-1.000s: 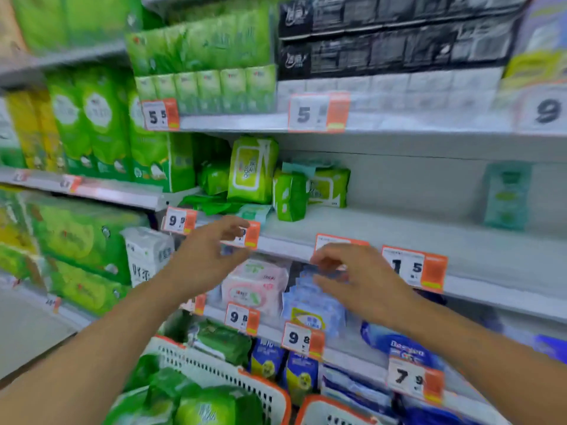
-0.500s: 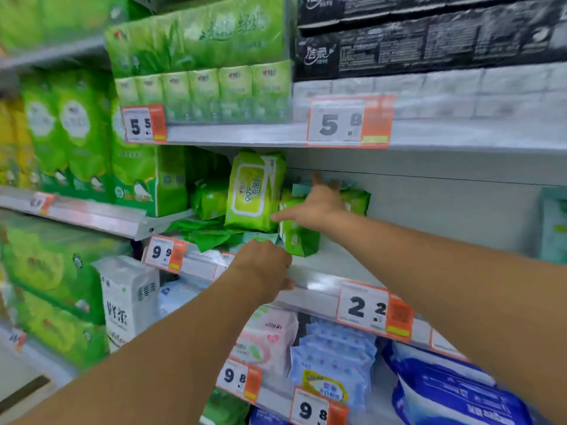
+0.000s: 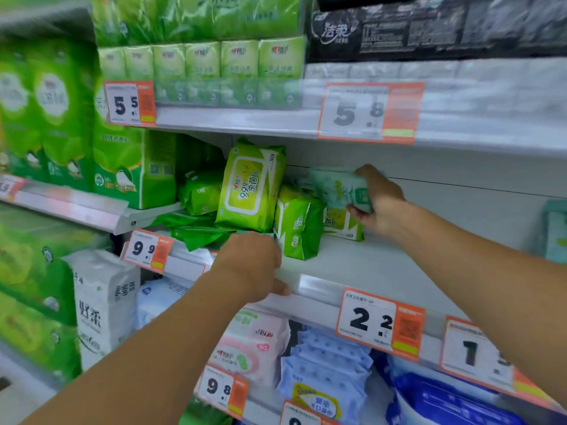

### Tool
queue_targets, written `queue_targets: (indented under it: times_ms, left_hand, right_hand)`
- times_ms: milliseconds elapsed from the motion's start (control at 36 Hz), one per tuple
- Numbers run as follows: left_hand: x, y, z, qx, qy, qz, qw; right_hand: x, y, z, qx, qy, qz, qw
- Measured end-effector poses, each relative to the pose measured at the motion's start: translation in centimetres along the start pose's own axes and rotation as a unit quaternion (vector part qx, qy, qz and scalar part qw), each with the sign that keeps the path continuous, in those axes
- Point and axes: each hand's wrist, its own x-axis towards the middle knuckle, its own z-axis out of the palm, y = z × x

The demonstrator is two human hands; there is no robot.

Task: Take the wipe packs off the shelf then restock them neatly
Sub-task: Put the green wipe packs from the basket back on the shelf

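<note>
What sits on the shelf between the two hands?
In the head view, a bright green wipe pack stands between the left hand and the right hand, which holds a pale teal pack.

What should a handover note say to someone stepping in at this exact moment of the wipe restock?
Right hand: grips a pale teal wipe pack lifted above the shelf, near the back wall.
Left hand: at the shelf's front edge, fingers curled; whether it holds anything cannot be told.
Still on the shelf: a tall upright green pack, a shorter green pack beside it, flat dark green packs at the left.
Done: one pack lifted.
Left: clear the remaining packs, then restock neatly.
</note>
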Motion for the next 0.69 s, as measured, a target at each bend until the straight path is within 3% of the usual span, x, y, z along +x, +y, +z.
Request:
queue_targets:
  times_ms: [83, 167, 250, 333, 389, 444, 500, 528, 583, 667, 695]
  left_hand:
    - [-0.6, -0.1, -0.5, -0.206, 0.057, -0.037, 0.976]
    - [-0.8, 0.8, -2.3, -0.42, 0.183, -0.04, 0.888]
    - [-0.5, 1.9, -3.6, -0.367, 0.281, 0.014, 0.887]
    - [-0.1, 2.3, -2.9, -0.324, 0.219, 0.019, 0.92]
    - [0.0, 2.2, -1.2, -0.317, 0.222, 0.001, 0.922]
    - [0.2, 1.9, 0.8, -0.393, 0.255, -0.047, 0.882]
    - [0.6, 1.6, 2.0, -0.524, 0.241, -0.105, 0.81]
    - [1.0, 1.4, 2.4, -0.576, 0.23, -0.125, 0.774]
    - [2.0, 0.9, 2.7, -0.636, 0.224, -0.138, 0.726]
    - [2.5, 0.0, 2.4, -0.66, 0.232, -0.121, 0.705]
    - [2.7, -0.4, 2.2, -0.66, 0.234, -0.116, 0.704]
  right_hand:
    - [-0.9, -0.7, -3.8, 0.004, -0.08, 0.048, 0.996]
    - [-2.4, -1.3, -6.0, 0.023, -0.139, 0.054, 0.988]
    - [-4.7, -1.3, -6.5, -0.01, -0.221, 0.09, 0.971]
    - [-6.5, -0.6, -5.8, -0.049, -0.346, 0.124, 0.929]
    - [-6.3, -0.3, -4.9, -0.027, -0.384, 0.127, 0.914]
    - [-4.4, -0.4, -3.8, -0.014, -0.305, 0.101, 0.947]
    - [-1.4, -0.6, -2.8, -0.188, -0.143, -0.039, 0.971]
    - [0.5, -0.6, -2.3, -0.327, -0.072, -0.134, 0.933]
    - [3.9, -0.7, -1.4, -0.538, -0.046, -0.27, 0.797]
    - [7.8, 0.1, 0.4, -0.721, -0.118, -0.277, 0.624]
    - [8.6, 0.4, 1.1, -0.752, -0.136, -0.257, 0.592]
